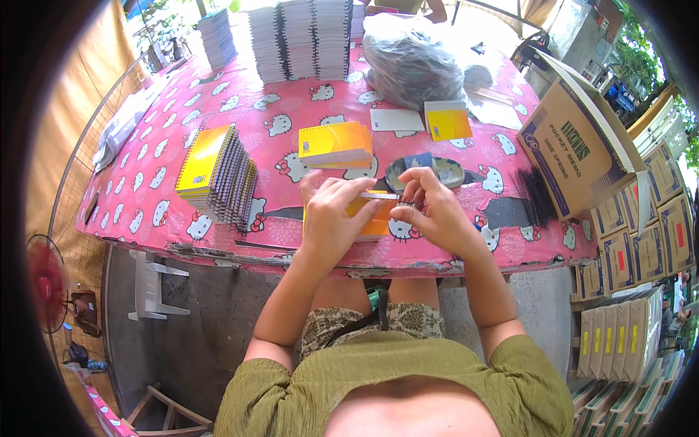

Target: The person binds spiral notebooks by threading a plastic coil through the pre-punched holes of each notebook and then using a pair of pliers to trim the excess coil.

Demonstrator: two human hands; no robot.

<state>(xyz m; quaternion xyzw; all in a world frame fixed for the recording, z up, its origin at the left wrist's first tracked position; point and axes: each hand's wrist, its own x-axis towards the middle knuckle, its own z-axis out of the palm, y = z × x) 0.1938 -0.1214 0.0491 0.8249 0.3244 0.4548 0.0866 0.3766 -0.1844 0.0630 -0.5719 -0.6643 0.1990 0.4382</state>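
Above the table's near edge, my left hand [328, 218] grips a small notebook [381, 195] that shows edge-on. My right hand [435, 215] pinches its right end, where a dark spiral wire seems to sit; the fingers partly hide it. Below the hands lie yellow-orange pads [375, 229], partly covered. Just beyond is a loose stack of yellow-orange pads [333, 143]. A shallow oval dish [449, 172] with a dark blue piece on it sits behind my right hand. To the left stands a stack of spiral-bound yellow notebooks [211, 171].
Tall notebook stacks [300, 42] and a grey plastic bag [413, 62] stand at the far side. At the right are an open carton [579, 142] and a bundle of black spiral wires [535, 198]. The pink tablecloth [145, 211] is torn in places. A white chair [154, 288] stands lower left.
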